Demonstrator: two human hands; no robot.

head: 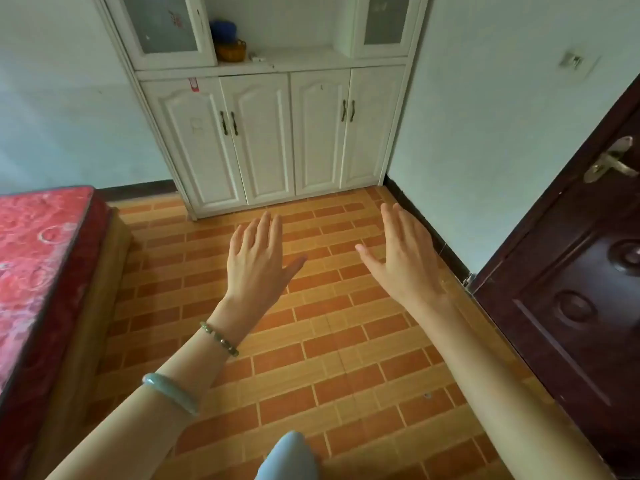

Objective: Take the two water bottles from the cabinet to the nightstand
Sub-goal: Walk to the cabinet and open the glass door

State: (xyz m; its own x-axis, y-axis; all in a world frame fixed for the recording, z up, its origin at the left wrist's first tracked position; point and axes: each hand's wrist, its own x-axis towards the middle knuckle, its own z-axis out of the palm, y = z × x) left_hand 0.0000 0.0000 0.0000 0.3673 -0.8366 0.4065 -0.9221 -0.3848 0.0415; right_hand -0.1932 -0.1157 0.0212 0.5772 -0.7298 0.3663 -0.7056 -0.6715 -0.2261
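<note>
— So, what are the fingers doing?

— Both hands are stretched out flat, backs up, fingers straight and spread, holding nothing. The left hand (258,259) and the right hand (403,252) hang side by side above the floor (329,341), apart from each other, touching nothing.

— Anything on the wrists?

— On the left arm a green beaded bracelet (220,338) at the wrist, and farther up a pale jade bangle (169,393).

— And around them?

— Orange brick-pattern tiles under the hands. Beyond the fingertips stands the white cabinet (277,133), its four lower doors all closed. To the left, a bed with a red patterned mattress (34,271); to the right, a dark wooden door (571,289) with a brass handle.

— The water bottles?

— I cannot see them. The cabinet's open shelf holds a blue item (223,29) on an orange basket (231,50), plus a small white thing I can't identify. Whatever lies behind the closed doors is hidden.
</note>
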